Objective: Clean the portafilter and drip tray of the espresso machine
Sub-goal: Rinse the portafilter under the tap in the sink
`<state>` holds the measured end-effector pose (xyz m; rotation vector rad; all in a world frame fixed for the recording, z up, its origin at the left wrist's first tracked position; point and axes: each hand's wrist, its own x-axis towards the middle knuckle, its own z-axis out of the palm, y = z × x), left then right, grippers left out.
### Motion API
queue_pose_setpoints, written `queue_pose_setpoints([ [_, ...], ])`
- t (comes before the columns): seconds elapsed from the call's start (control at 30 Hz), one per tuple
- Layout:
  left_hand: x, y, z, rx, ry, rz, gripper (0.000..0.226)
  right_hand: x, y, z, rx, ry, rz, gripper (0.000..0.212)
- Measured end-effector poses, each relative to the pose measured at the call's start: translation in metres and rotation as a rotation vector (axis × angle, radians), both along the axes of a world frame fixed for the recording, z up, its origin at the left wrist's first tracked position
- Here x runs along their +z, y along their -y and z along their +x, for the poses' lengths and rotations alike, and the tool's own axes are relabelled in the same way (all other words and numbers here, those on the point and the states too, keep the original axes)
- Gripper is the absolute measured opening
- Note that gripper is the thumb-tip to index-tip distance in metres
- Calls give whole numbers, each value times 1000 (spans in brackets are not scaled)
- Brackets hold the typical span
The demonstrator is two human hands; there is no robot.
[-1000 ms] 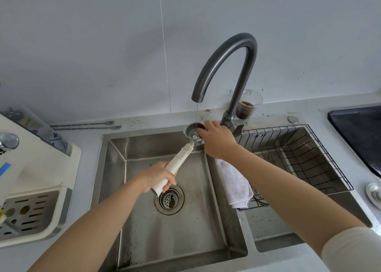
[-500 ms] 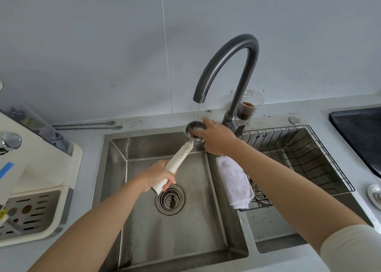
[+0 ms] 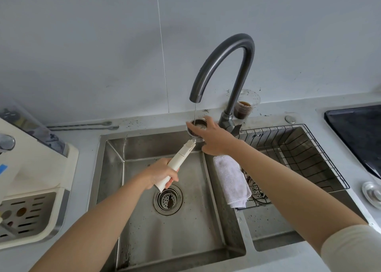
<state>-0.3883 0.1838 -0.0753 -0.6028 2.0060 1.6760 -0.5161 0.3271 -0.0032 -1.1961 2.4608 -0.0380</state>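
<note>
Portafilter (image 3: 186, 148) is hanging centre frame under a thin stream from the tap (image 3: 224, 51), over the sink (image 3: 185, 230). The left hand (image 3: 159, 173) is wrapping its fingers round the handle, and the right hand (image 3: 214, 139) is curling fingers over the basket rim. Wet metal could be slipping loose and clattering down.

The portafilter (image 3: 181, 158) is slanting over the left sink basin. Its cream handle is pointing down and left, and its round metal head is sitting under a thin stream of water. The left hand (image 3: 159, 173) is gripping the handle, and the right hand (image 3: 214, 136) is holding the head's rim. The drip tray (image 3: 26, 216), cream with a slotted grate, is sitting in the machine's base at far left.
</note>
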Motion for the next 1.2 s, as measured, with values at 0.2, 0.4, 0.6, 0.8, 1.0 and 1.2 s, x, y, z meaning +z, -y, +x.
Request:
queue_pose_setpoints([
  [0.2, 2, -2, -3, -12, 2, 15, 23, 5, -15, -10, -29, 244, -143, 71],
  [0.4, 2, 4, 0, 58, -3, -58, 25, 6, -12, -9, -329, 437, -551, 35],
  [0.6, 7, 7, 1, 101, -49, -145, 24, -5, 18, -2, -535, 561, -594, 61],
  [0.8, 9, 14, 4, 101, -61, -211, 27, -10, 24, -5, -552, 747, -651, 29],
  [1.0, 10, 14, 7, 80, -63, -255, 29, -10, 22, -13, -622, 922, -671, 12],
  [1.2, 8, 12, 6, 83, -79, -362, 26, -16, 31, -12, -671, 648, -615, 16],
])
